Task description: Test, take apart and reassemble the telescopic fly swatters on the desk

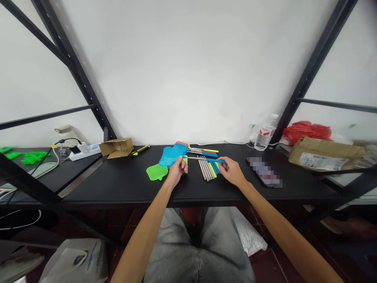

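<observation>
A blue fly swatter (170, 157) is held level between my two hands, just above the black table. My left hand (178, 172) pinches it at the neck, where the perforated head meets the metal shaft. The fingers of my right hand (232, 171) are closed on the end of its blue handle. Below my left hand lies a loose green swatter head (157, 171). Several metal rods (205, 169) rest side by side under the shaft, with loose yellow and blue handles (214, 169) next to them. Behind, assembled fly swatters (209, 153) lie in a pile.
An open cardboard box (117, 149) and a yellow-black utility knife (141, 150) are at the left, beyond them a power strip (85, 152). To the right are a phone (264, 171), a water bottle (265, 133), a wrapped parcel (326, 154) and a red bag (307, 130).
</observation>
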{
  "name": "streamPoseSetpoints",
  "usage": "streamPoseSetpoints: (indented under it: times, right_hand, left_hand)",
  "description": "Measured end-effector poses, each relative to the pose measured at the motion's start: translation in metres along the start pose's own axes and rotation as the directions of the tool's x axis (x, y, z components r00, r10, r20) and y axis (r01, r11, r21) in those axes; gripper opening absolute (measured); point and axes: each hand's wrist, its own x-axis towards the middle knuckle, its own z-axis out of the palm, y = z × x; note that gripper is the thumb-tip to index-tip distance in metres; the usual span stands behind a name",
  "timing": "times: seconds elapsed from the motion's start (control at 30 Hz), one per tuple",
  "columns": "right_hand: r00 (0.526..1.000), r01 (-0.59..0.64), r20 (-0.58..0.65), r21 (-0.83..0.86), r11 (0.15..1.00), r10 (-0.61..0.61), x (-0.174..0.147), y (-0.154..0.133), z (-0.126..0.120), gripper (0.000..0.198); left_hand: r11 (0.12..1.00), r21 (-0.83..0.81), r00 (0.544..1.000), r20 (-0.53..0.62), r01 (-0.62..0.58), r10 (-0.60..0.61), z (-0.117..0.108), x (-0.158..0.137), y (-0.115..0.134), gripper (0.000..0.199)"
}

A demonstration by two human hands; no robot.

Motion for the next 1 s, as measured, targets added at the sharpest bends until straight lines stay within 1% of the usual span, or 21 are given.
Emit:
streamPoseSetpoints:
  times: [0.1,0.2,0.37,0.53,0.7,1.0]
  right_hand:
    - [0.997,-0.055,-0.051,-0.007,0.998,0.054,0.0,0.002,-0.001,0.027]
    - [0.991,-0.093,-0.089,0.03,0.995,0.095,0.001,0.002,-0.001,0.029]
    - [0.989,-0.093,-0.112,0.031,0.995,0.096,0.001,0.001,-0.003,0.03]
    - [0.989,-0.086,-0.122,0.025,0.996,0.088,0.001,0.005,-0.004,0.029]
    - [0.987,-0.097,-0.118,0.083,0.992,0.106,0.0,0.009,-0.003,0.026]
    - [0.982,-0.124,-0.127,0.134,0.983,0.141,0.0,0.011,-0.002,0.029]
  left_hand:
    - [0.996,-0.091,0.999,-0.039,0.012,-0.016,-0.001,0.002,0.002,0.052]
    - [0.992,-0.123,0.998,-0.062,0.023,-0.031,-0.001,0.002,0.004,0.052]
    - [0.997,-0.079,0.998,-0.061,0.016,-0.021,0.0,0.001,0.004,0.054]
    - [1.0,0.004,1.0,-0.023,0.001,-0.001,0.001,0.0,0.002,0.054]
    - [1.0,0.001,1.0,-0.014,-0.001,0.001,0.001,-0.002,0.002,0.052]
    - [1.0,0.025,1.0,0.003,-0.012,0.012,0.0,-0.002,0.0,0.051]
